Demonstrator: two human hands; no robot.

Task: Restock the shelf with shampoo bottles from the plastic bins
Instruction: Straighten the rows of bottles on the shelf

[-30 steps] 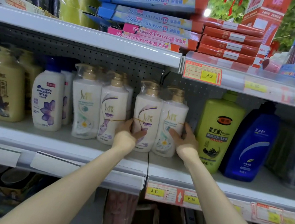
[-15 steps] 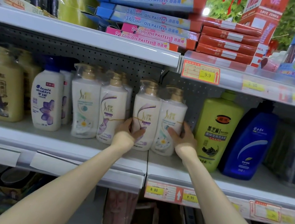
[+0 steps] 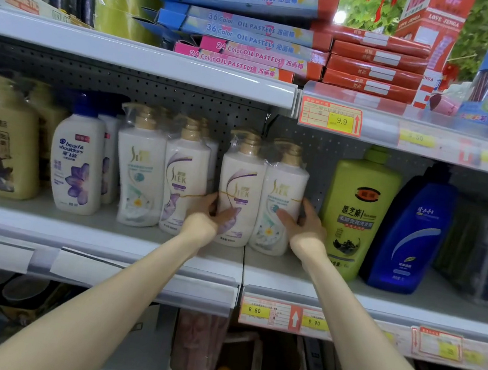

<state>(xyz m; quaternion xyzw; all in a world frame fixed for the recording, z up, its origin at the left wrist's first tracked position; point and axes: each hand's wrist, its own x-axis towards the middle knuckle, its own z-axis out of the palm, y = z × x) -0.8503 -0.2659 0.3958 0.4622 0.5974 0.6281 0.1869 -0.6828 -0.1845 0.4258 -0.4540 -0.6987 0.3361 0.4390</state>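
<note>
Two white pump shampoo bottles wrapped together in clear plastic stand upright on the middle shelf (image 3: 97, 236). My left hand (image 3: 208, 219) grips the left bottle (image 3: 241, 181), the one with a purple swirl, low on its left side, thumb across the front. My right hand (image 3: 304, 227) holds the right bottle (image 3: 284, 190), printed with a white flower, from its right side. A matching wrapped pair (image 3: 159, 173) stands just to the left. No plastic bin is in view.
A tall green bottle (image 3: 356, 213) stands right beside my right hand, a blue bottle (image 3: 411, 236) beyond it. A white Head & Shoulders bottle (image 3: 78, 164) and a yellow bottle (image 3: 2, 147) stand further left. Oil pastel boxes (image 3: 250, 41) fill the shelf above.
Both hands stay on the wrapped pair of bottles. The hands and bottles have barely shifted; the view has only drifted slightly.
</note>
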